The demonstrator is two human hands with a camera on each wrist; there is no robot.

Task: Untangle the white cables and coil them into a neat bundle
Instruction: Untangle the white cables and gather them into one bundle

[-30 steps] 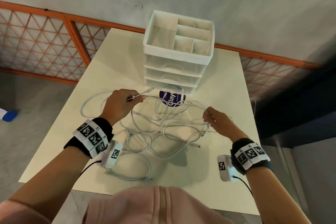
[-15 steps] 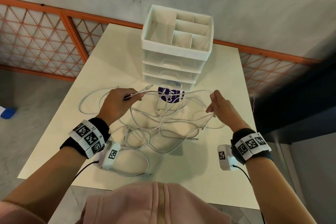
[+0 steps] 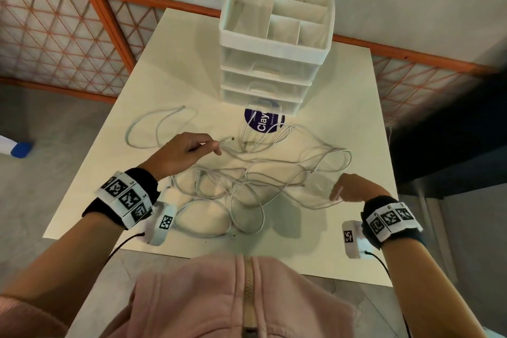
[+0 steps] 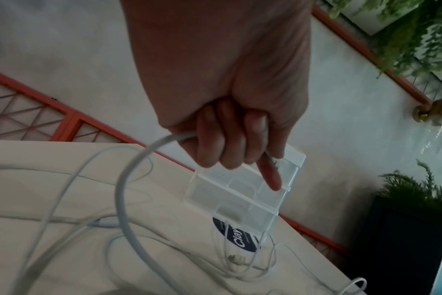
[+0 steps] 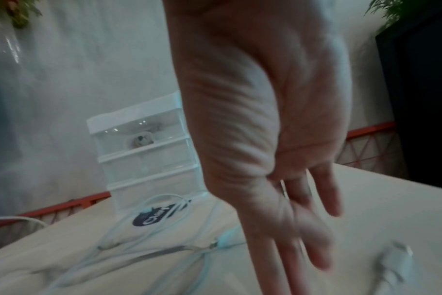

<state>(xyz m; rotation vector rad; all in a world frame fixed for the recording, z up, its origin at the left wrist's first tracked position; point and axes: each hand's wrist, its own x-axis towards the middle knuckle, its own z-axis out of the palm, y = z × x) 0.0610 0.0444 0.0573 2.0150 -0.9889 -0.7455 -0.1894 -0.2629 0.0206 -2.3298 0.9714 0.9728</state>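
Note:
A tangle of white cables (image 3: 247, 181) lies spread over the middle of the cream table (image 3: 343, 96). My left hand (image 3: 203, 147) hovers above its left side and grips one cable near its end, so the plug (image 3: 229, 140) sticks out past my fingers. In the left wrist view the fingers (image 4: 225, 143) are curled round that thick cable (image 4: 120, 189). My right hand (image 3: 338, 195) is low at the tangle's right edge. Its fingers (image 5: 311, 229) are straight and point down with nothing in them. The cables (image 5: 164, 249) lie just left of that hand.
A white drawer organizer (image 3: 274, 44) stands at the back centre of the table, with a round purple label (image 3: 263, 122) at its foot. An orange lattice railing (image 3: 82, 35) runs behind the table. The near table edge (image 3: 247, 261) is close to my chest.
My right hand let go of the strands it held up and dropped toward the near right of the table. The lifted cables fell flat. My left hand stays on its cable.

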